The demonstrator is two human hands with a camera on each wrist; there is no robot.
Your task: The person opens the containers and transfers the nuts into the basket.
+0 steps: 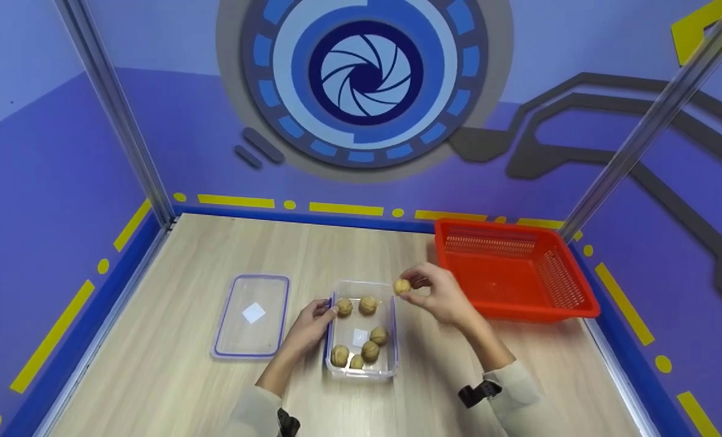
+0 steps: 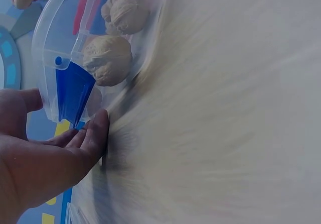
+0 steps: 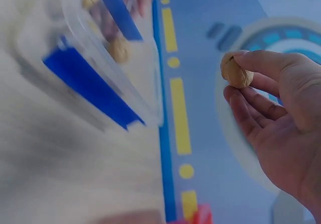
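My right hand (image 1: 437, 294) pinches a walnut (image 1: 402, 286) between thumb and fingertips, above the right rim of a clear plastic food container (image 1: 361, 375). In the right wrist view the walnut (image 3: 236, 70) shows a dark crack near the thumb. My left hand (image 1: 308, 326) grips the container's left side, thumb at the rim and fingers on the outer wall by a blue locking flap (image 2: 73, 91). Inside lie several walnuts: two at the far end, one of them a walnut (image 1: 367, 304) near the middle, and the others toward the near end, such as a walnut (image 1: 339, 355) in the left corner.
To the left, a clear lid with a purple-blue edge (image 1: 251, 354) lies flat on the wooden table (image 1: 173, 364). A red plastic basket (image 1: 519, 312) stands at the back right, beyond my right hand. Purple-blue panels (image 1: 185, 133) with metal posts enclose the table.
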